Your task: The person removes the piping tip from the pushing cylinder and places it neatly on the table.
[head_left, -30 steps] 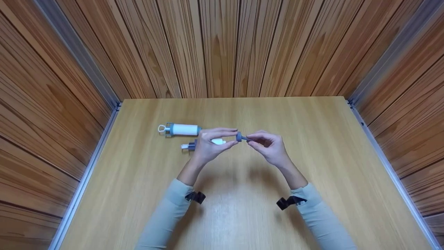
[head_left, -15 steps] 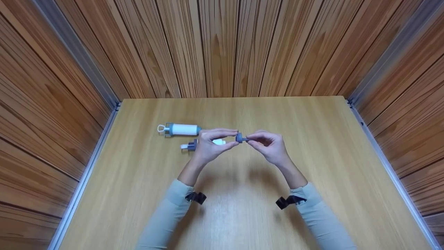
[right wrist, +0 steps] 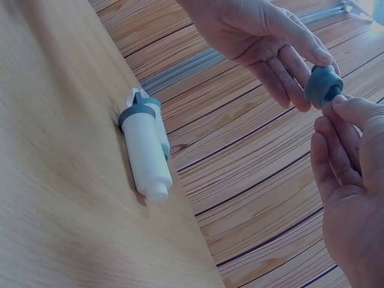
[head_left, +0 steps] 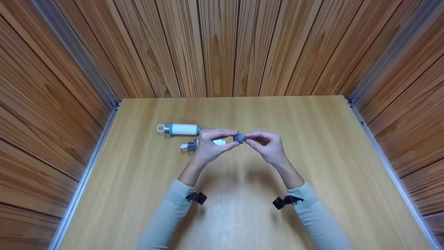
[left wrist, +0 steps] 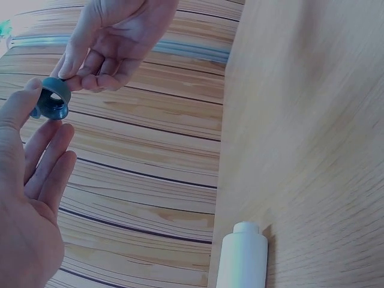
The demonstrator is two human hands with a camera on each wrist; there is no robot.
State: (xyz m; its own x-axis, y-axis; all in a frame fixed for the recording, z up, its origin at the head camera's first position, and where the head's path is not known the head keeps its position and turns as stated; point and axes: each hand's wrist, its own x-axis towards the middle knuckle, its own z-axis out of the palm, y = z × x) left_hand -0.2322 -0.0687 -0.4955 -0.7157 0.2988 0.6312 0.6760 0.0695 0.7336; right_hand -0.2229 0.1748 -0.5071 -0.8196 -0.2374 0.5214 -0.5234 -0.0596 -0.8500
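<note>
The blue-grey cap (head_left: 239,138) is held up above the table (head_left: 222,222), between the two hands. Nearest are the pale sleeves (head_left: 164,215), each with a small black device (head_left: 197,198) strapped at the cuff. Ahead of them, the right hand (head_left: 267,147) pinches the cap's thin stem between thumb and forefinger, while the left hand (head_left: 209,145) pinches the cap's rim, thumb on the near side and fingers on the far side; the left wrist view shows the cap's hollow inside. Beyond, a white cylinder with a dark collar (right wrist: 144,150) lies on the table, partly hidden by the left hand in the head view. Just past it lies a second cylinder with blue ends (head_left: 184,129) and a white ring handle (head_left: 161,128). Farthest stands a wood-plank wall (head_left: 222,48).
</note>
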